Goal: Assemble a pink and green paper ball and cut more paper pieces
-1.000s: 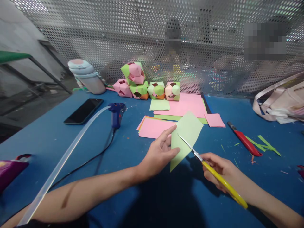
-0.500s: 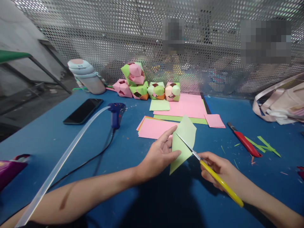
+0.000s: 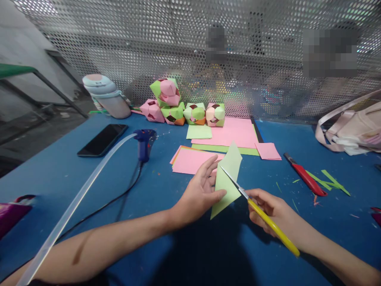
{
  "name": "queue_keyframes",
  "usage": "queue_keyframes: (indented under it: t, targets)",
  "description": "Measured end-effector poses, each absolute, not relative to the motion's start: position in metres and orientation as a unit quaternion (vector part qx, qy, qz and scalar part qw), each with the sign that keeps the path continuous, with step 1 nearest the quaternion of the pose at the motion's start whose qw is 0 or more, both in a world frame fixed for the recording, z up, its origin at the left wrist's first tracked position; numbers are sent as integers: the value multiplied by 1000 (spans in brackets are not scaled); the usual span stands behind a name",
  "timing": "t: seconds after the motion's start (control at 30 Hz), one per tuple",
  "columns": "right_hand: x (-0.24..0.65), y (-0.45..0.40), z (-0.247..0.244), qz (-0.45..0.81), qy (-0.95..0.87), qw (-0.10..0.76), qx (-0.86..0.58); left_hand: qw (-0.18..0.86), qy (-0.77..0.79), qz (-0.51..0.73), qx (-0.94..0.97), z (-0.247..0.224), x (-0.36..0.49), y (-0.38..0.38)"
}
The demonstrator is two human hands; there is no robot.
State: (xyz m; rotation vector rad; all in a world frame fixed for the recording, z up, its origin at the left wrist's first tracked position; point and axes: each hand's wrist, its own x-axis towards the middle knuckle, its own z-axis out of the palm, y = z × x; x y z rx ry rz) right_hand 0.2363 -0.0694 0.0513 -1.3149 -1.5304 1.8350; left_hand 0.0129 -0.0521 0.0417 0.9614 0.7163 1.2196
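A pale green paper (image 3: 226, 186) is held up over the blue table by my left hand (image 3: 201, 188), its thumb on the near side. Yellow-handled scissors (image 3: 269, 220) are in my right hand (image 3: 272, 214), and their blades lie across the paper, tip near its left edge. Behind my left hand are pink sheets (image 3: 189, 161) with an orange edge showing. Farther back lie a large pink sheet (image 3: 232, 133), a small green stack (image 3: 199, 132) and a small pink stack (image 3: 268, 151).
Folded paper balls (image 3: 195, 114) line the perforated metal screen (image 3: 178, 35). A glue gun (image 3: 143, 145), phone (image 3: 103, 140) and bottle (image 3: 108, 97) are left; a red cutter (image 3: 308, 178), green strips (image 3: 335, 182) and a bag (image 3: 354, 123) are right.
The upper part of the green paper has bent and its right side has moved left. My right hand and the scissors have shifted slightly left.
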Motion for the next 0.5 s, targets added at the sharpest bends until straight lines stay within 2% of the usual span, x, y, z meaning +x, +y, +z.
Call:
queue_keyframes:
  t: [0.5]
  targets:
    - [225,-68,60,689,-502,220,-475,674,323,523,409,43,14,-53]
